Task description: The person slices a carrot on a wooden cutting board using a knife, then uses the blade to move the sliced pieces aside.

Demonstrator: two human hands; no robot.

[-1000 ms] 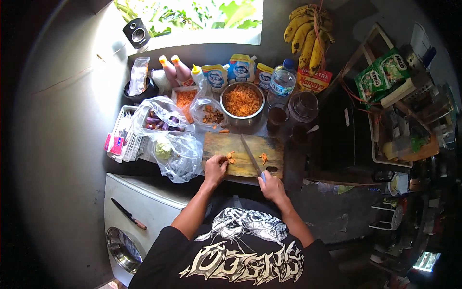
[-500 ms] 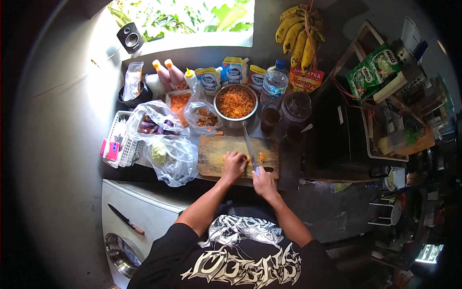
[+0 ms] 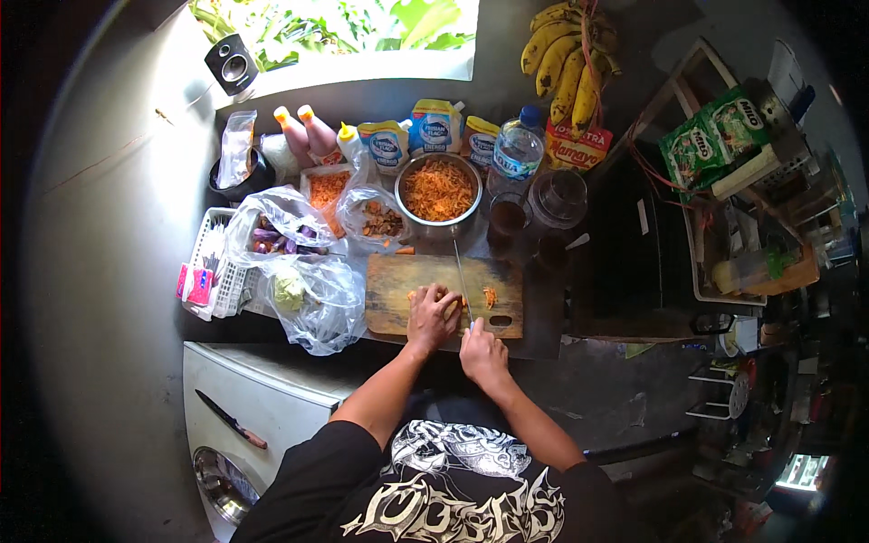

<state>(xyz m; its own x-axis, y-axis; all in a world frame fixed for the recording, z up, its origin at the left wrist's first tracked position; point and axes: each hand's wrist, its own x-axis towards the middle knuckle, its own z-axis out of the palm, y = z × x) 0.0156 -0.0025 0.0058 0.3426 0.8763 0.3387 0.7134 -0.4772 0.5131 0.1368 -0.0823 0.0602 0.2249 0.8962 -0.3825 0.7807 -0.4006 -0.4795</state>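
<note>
A wooden cutting board point(image 3: 389, 299) lies on the dark counter in front of me. My left hand point(image 3: 433, 318) presses down on a piece of carrot point(image 3: 425, 294) near the board's middle. My right hand point(image 3: 482, 355) grips a knife point(image 3: 463, 281) whose blade runs across the board just right of the left fingers. A small pile of cut orange bits point(image 3: 490, 297) lies right of the blade. Behind the board stands a metal bowl point(image 3: 441, 192) full of shredded carrot.
Clear plastic bags with vegetables point(image 3: 308, 294) sit left of the board beside a white basket point(image 3: 213, 271). Sauce bottles, pouches, a water bottle point(image 3: 515, 149) and glasses line the back. Bananas point(image 3: 568, 59) hang above. Another knife point(image 3: 232, 420) lies on the white appliance below.
My left hand has slid right along the board toward the knife, and the right hand with the knife has come closer to it. The view has shifted slightly.
</note>
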